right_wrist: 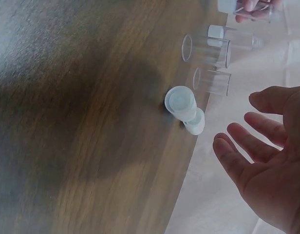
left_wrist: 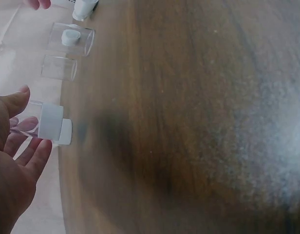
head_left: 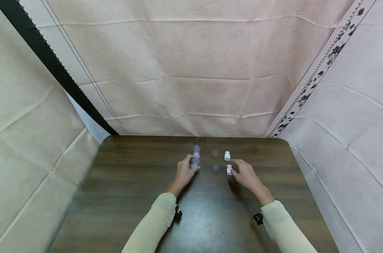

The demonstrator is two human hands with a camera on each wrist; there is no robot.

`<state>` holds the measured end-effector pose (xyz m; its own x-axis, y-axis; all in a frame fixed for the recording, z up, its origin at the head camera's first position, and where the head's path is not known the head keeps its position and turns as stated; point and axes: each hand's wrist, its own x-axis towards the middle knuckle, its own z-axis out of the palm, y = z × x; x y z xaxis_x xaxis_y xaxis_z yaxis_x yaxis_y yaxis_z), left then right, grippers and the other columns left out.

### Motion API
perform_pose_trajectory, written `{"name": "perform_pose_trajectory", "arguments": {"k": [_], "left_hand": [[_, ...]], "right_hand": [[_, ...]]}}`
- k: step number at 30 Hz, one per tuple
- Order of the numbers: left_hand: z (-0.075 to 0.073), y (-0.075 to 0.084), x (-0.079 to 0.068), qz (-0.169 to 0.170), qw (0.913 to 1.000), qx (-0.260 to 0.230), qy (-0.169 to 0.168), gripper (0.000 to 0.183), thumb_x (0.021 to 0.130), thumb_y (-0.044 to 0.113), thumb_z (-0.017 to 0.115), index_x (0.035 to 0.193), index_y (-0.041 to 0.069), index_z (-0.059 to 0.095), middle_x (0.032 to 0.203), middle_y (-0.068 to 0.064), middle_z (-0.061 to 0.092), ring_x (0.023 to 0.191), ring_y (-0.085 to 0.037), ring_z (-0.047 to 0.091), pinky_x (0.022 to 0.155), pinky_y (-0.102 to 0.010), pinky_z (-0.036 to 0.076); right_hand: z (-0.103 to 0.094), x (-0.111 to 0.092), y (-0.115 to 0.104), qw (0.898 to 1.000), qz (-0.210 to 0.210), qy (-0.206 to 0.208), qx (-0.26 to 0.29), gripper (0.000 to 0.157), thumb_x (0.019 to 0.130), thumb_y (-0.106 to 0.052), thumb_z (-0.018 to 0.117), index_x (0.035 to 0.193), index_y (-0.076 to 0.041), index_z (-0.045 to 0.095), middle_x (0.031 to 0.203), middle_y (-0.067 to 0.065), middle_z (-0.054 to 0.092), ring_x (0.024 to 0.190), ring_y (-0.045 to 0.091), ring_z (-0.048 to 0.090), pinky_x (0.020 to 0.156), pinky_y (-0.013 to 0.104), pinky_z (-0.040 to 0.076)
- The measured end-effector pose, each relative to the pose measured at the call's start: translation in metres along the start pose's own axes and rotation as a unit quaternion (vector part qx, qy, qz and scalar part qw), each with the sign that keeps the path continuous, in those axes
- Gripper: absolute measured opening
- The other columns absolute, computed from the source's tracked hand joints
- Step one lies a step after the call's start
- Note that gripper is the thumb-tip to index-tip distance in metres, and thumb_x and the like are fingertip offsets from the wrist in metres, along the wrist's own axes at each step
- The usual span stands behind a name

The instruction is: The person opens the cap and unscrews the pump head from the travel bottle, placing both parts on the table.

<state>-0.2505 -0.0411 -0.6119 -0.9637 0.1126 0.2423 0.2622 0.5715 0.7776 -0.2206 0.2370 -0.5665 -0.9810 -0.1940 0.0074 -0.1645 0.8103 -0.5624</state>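
My left hand (head_left: 184, 173) is at a clear bottle (left_wrist: 32, 117) with a white lower part. Its thumb lies on one side and its fingers curl round the other. Just behind stands a matching clear bottle (right_wrist: 243, 39), its white part down on the wood. To the right, two empty clear cylinders (head_left: 215, 167) (head_left: 215, 153) stand one behind the other. Beyond them are two small white bottle-shaped pieces (head_left: 229, 170) (head_left: 227, 156) with narrower tops. My right hand (head_left: 246, 175) is spread beside the nearer white piece, thumb close to it; in the right wrist view its fingers hold nothing.
Everything stands toward the far side of a dark wooden table (head_left: 134, 168) with rounded corners. Pale cloth sheets (head_left: 185, 70) hang behind it and on both sides. Dark wrist devices (head_left: 177, 213) are worn at both sleeves.
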Motion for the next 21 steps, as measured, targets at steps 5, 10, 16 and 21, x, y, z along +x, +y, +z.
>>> {"name": "perform_pose_trajectory", "arguments": {"k": [5, 10, 16, 21], "left_hand": [[0.004, -0.004, 0.000, -0.020, 0.9997, 0.004, -0.010, 0.040, 0.087, 0.009, 0.083, 0.122, 0.004, 0.064, 0.108, -0.019, 0.073, 0.098, -0.029, 0.072, 0.081, -0.042, 0.060], [0.007, -0.007, 0.000, -0.015, 0.9998, 0.007, -0.012, 0.041, 0.086, 0.008, 0.084, 0.122, 0.003, 0.064, 0.107, -0.018, 0.074, 0.097, -0.029, 0.073, 0.080, -0.042, 0.060], [0.009, -0.009, 0.000, -0.012, 0.9997, 0.014, -0.015, 0.041, 0.087, 0.008, 0.083, 0.123, 0.002, 0.064, 0.107, -0.018, 0.074, 0.096, -0.029, 0.073, 0.079, -0.041, 0.060], [0.011, -0.010, 0.000, -0.015, 0.9996, 0.013, -0.019, 0.041, 0.087, 0.008, 0.083, 0.123, 0.001, 0.064, 0.109, -0.019, 0.074, 0.098, -0.029, 0.073, 0.081, -0.042, 0.060]], "right_hand": [[0.000, 0.000, -0.003, 1.000, 0.007, -0.011, 0.008, 0.040, 0.100, -0.013, 0.065, 0.138, -0.001, 0.061, 0.140, 0.023, 0.060, 0.127, 0.040, 0.059, 0.102, 0.059, 0.050], [-0.001, 0.000, -0.004, 1.000, 0.013, -0.009, 0.004, 0.040, 0.099, -0.013, 0.066, 0.137, -0.001, 0.061, 0.139, 0.023, 0.060, 0.125, 0.040, 0.061, 0.102, 0.058, 0.051], [-0.001, 0.000, 0.000, 1.000, -0.006, 0.007, -0.001, 0.040, 0.098, -0.011, 0.066, 0.136, 0.001, 0.061, 0.136, 0.024, 0.062, 0.121, 0.041, 0.063, 0.098, 0.057, 0.052], [-0.002, 0.000, 0.006, 1.000, -0.014, 0.020, -0.010, 0.040, 0.097, -0.010, 0.068, 0.135, 0.002, 0.062, 0.135, 0.025, 0.063, 0.121, 0.042, 0.063, 0.099, 0.057, 0.052]]}}
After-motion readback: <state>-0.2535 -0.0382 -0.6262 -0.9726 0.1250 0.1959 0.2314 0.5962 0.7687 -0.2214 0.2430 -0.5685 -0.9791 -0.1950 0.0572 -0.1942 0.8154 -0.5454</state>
